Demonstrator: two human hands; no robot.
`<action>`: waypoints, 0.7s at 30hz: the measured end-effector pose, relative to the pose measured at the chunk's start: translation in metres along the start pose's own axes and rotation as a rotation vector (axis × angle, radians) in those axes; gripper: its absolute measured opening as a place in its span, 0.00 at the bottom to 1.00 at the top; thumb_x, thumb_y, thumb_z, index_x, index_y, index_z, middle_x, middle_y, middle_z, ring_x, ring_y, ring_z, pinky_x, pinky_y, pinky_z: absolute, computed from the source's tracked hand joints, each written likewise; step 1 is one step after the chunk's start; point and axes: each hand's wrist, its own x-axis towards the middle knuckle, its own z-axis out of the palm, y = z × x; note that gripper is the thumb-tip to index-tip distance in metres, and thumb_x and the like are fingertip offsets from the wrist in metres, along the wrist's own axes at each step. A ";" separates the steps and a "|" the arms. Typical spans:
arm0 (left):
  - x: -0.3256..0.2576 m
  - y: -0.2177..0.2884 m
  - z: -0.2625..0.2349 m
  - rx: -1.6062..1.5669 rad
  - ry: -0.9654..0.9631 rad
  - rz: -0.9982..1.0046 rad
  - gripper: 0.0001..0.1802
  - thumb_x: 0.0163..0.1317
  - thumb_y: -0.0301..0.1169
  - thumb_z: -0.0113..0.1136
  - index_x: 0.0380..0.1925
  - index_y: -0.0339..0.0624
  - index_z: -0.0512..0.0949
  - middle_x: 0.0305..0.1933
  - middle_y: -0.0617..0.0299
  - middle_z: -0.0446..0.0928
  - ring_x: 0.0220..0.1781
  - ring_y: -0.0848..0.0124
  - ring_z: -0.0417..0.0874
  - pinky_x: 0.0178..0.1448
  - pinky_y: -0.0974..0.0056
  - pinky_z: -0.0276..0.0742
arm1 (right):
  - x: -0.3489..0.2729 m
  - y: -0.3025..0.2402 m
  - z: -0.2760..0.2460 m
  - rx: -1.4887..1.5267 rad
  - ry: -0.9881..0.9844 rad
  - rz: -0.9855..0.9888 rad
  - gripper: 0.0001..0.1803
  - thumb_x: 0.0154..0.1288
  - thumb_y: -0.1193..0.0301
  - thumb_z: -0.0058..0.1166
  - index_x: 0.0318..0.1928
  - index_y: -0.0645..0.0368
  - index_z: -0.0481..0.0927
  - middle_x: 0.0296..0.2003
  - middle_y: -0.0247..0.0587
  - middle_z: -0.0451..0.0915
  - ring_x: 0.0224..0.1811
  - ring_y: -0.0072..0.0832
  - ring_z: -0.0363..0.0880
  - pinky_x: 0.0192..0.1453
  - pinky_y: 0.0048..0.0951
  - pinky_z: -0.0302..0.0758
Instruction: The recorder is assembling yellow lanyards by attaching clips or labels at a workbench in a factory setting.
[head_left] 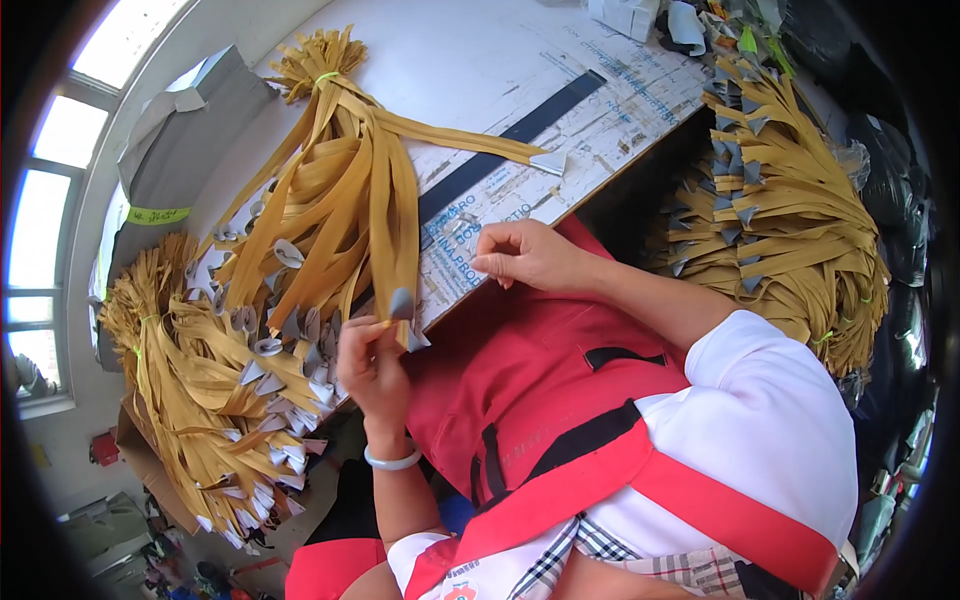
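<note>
White worn table (480,60) with faded blue print and a dark strip (520,135) across it; windows (40,200) on the left, cluttered floor below. Four bunches of tan straps: one on the table (340,180) tied with a green band, two hanging at the left (210,400), one heap right (790,210). Grey bundle (180,150) with a yellow-green label behind. Left hand (372,365) pinches a strap's grey-tipped end (402,305) at the table edge. Right hand (525,255) has fingers curled, resting on the table edge; can't tell if it holds anything.
</note>
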 end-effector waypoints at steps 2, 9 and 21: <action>-0.002 -0.022 -0.049 0.019 0.224 -0.076 0.05 0.69 0.18 0.57 0.42 0.36 0.74 0.41 0.62 0.75 0.31 0.79 0.75 0.33 0.75 0.71 | -0.003 0.009 -0.035 -0.453 0.419 -0.148 0.10 0.72 0.67 0.60 0.37 0.60 0.78 0.29 0.31 0.76 0.31 0.19 0.76 0.37 0.24 0.74; -0.007 -0.014 -0.036 0.171 0.266 -0.011 0.05 0.69 0.20 0.58 0.43 0.37 0.79 0.49 0.61 0.74 0.37 0.77 0.75 0.39 0.74 0.73 | -0.011 0.020 -0.123 -1.040 0.745 -0.136 0.10 0.61 0.68 0.63 0.38 0.58 0.77 0.36 0.44 0.76 0.41 0.42 0.78 0.45 0.39 0.73; 0.063 0.028 0.116 0.394 -0.302 0.487 0.12 0.61 0.18 0.63 0.45 0.37 0.80 0.48 0.54 0.79 0.38 0.64 0.83 0.42 0.63 0.79 | -0.014 -0.039 -0.036 -0.683 0.343 -0.231 0.07 0.58 0.70 0.64 0.34 0.59 0.81 0.34 0.41 0.79 0.37 0.37 0.80 0.43 0.34 0.75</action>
